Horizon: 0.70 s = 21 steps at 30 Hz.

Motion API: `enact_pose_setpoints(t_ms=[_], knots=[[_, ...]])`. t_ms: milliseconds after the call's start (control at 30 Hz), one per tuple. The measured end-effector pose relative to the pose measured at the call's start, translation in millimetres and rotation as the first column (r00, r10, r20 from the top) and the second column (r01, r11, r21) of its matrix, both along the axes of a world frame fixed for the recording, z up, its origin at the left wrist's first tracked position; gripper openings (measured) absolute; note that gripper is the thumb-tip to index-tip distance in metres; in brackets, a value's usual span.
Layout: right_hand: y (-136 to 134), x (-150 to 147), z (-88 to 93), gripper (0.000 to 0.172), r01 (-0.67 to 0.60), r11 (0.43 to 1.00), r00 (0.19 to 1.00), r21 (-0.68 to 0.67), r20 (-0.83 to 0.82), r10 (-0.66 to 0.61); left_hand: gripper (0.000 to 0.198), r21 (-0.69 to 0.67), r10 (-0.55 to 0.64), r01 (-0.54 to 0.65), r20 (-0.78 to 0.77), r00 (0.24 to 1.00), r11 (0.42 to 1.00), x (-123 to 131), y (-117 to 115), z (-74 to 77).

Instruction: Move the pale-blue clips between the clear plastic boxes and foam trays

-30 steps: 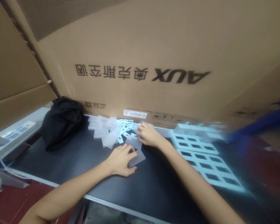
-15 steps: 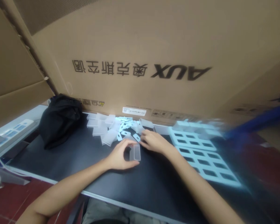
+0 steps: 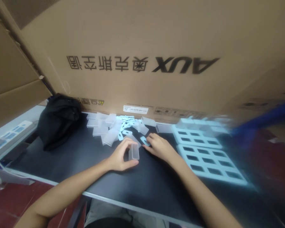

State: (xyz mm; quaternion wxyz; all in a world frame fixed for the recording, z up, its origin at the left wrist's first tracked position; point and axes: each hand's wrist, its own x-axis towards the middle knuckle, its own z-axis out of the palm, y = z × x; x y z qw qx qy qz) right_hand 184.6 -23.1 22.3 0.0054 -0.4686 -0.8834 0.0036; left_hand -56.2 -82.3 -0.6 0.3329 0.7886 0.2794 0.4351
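My left hand (image 3: 122, 155) is closed round a small translucent plastic box (image 3: 134, 152), its open end turned toward me. To the right, my right hand (image 3: 158, 144) has its thumb and fingers closed at the edge of a light-blue plastic piece (image 3: 144, 140) with a slot in it. Beyond both hands lies a heap of similar light-blue pieces (image 3: 126, 123). Several more translucent boxes (image 3: 100, 126) are piled left of that heap, and another box lies just behind my left hand, partly hidden.
Two light-blue trays with rectangular openings (image 3: 212, 163) lie on the right of the black table (image 3: 154, 190), translucent boxes standing at the back one. A black cloth bundle (image 3: 59, 122) sits at the left. A large cardboard box (image 3: 142, 34) walls off the back.
My right hand has shifted slightly right, and the light-blue piece at its fingers has come away from the heap with it. My left hand still holds the box. The camera view has tilted slightly.
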Motion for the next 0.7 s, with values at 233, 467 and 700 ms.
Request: enact_pose_setpoints(t_ms=[233, 467, 700], knots=[[-10, 0, 7.0, 0.024, 0.114, 0.992, 0.993, -0.045, -0.031, -0.116, 0.059, 0.021, 0.000, 0.002, -0.071, 0.997, 1.000, 1, -1, 3.6], [-24, 10, 25.9, 0.009, -0.020, 0.989, 0.808, -0.148, -0.585, -0.071, 0.065, 0.110, 0.064, -0.054, -0.096, 0.993, 0.993, 1, -2, 0.9], [-40, -3, 40.2, 0.031, -0.301, 0.879, 0.367, -0.370, -0.896, -0.252, 0.069, 0.178, 0.113, -0.089, -0.129, 0.985, 0.980, 2, -2, -1.5]])
